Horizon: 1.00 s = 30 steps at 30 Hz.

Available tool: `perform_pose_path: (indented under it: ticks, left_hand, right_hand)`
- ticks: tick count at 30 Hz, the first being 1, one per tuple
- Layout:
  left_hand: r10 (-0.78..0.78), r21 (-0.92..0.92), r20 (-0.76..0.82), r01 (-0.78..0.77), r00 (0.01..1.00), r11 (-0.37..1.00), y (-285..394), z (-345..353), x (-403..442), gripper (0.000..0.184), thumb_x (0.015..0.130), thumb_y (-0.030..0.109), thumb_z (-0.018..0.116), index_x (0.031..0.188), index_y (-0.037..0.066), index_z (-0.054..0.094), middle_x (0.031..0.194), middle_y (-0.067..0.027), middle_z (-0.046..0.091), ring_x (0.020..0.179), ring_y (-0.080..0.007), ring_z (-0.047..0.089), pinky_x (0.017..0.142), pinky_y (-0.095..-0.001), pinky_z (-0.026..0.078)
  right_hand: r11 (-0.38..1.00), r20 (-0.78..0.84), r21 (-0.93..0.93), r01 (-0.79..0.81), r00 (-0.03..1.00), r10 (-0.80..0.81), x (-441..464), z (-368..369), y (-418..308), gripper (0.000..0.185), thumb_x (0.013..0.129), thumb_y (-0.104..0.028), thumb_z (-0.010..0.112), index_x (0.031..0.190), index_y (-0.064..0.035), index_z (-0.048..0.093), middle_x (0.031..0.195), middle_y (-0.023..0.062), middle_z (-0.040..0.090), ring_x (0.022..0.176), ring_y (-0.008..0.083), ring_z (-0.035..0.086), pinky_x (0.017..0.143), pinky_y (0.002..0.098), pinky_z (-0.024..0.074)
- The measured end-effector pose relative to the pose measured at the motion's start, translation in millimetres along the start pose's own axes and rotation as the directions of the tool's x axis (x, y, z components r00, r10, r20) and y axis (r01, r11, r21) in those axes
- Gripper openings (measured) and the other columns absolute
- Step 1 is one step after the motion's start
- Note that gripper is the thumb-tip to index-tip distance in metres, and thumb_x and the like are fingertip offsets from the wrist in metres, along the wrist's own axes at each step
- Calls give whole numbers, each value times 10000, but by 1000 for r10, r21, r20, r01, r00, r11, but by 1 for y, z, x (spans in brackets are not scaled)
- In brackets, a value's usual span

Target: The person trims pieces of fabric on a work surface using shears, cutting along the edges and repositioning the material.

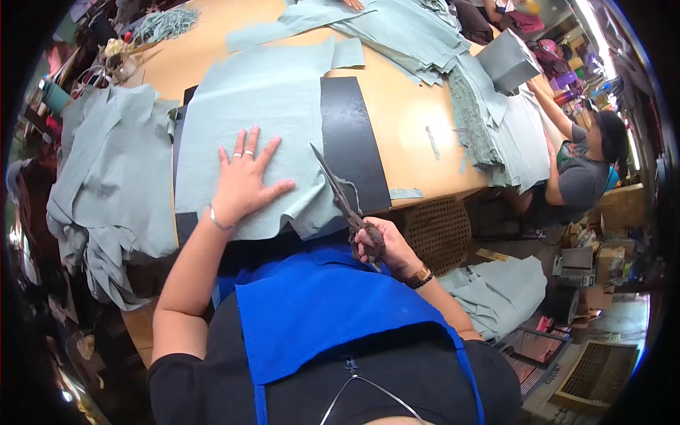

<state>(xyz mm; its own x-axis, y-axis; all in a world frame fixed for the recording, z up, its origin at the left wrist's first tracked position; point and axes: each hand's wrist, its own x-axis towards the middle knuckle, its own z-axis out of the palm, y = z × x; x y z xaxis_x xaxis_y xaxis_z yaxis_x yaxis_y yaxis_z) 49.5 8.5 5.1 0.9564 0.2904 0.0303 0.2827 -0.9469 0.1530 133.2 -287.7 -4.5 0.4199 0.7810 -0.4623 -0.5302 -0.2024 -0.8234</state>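
Observation:
My left hand [248,173] lies flat with fingers spread on a pale green fabric piece [269,92]. The fabric is laid over a black board [354,134] on the table, and its near edge hangs in folds toward me. My right hand [386,244] grips the wrapped handles of a pair of dark scissors [338,191]. Their blades point up and left, over the right edge of the fabric. A thin curled strip of cloth [353,188] hangs beside the blades.
More pale green fabric [106,170] drapes over the table's left side. Stacked cloth [482,113] lies at the right, where a person [584,159] stands near a grey box [506,62]. Shredded strips [166,25] sit at the far left. A woven chair [435,234] stands by the near edge.

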Motion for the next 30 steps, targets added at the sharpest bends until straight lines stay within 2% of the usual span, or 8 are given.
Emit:
perform_pose_path:
  ticks: [4, 8, 19, 22, 25, 30]
  left_hand:
    - [-10, 11, -50, 10, 999, 1000, 6, 8, -3, 859, 762, 687, 565, 1460, 238, 339, 1534, -195, 201, 1419, -400, 153, 1046, -694, 144]
    - [-25, 6, -60, 26, 998, 1000, 9, 10, -4, 859, 760, 690, 567, 1457, 240, 345, 1534, -196, 203, 1416, -404, 161, 1030, -707, 150]
    - [-16, -20, -72, 14, 997, 1000, 23, 13, -13, 867, 752, 689, 573, 1457, 238, 345, 1538, -195, 193, 1418, -407, 152, 1029, -708, 142]
    - [-14, -38, -108, 10, 994, 999, 25, 16, -14, 871, 729, 695, 591, 1430, 218, 392, 1515, -219, 236, 1411, -407, 174, 1020, -721, 145]
    - [-26, -19, -62, 25, 998, 1000, 25, 13, -14, 873, 749, 690, 575, 1459, 238, 341, 1536, -198, 194, 1419, -401, 152, 1028, -712, 135]
    - [-17, -26, -58, 16, 998, 1000, 30, 13, -16, 879, 747, 690, 575, 1459, 231, 340, 1538, -198, 188, 1421, -399, 145, 1025, -715, 138]
  right_hand:
    - [998, -18, 52, 47, 999, -46, 4, 4, 0, 208, 897, -260, 654, 879, -68, 575, 681, 5, 593, 583, 73, 584, 534, 206, 492]
    - [1000, -75, 16, 23, 997, -22, -4, 4, 9, 187, 901, -238, 649, 875, -68, 574, 674, 6, 587, 574, 74, 573, 539, 204, 493]
    - [996, -79, 76, 47, 996, -40, 3, 6, 5, 194, 891, -234, 657, 860, -67, 564, 667, 10, 585, 567, 80, 577, 526, 207, 486]
    - [997, -78, 66, 44, 996, -39, 4, 3, 7, 182, 889, -215, 656, 873, -55, 572, 695, 14, 592, 583, 75, 579, 537, 211, 496]
    - [998, -107, 53, 44, 994, -38, -1, 7, 10, 172, 891, -203, 649, 882, -46, 579, 704, 19, 597, 593, 69, 578, 542, 208, 497]
    - [998, -109, 26, 59, 992, -56, -7, 11, 13, 183, 911, -211, 622, 889, -30, 602, 699, 27, 602, 615, 68, 577, 553, 202, 483]
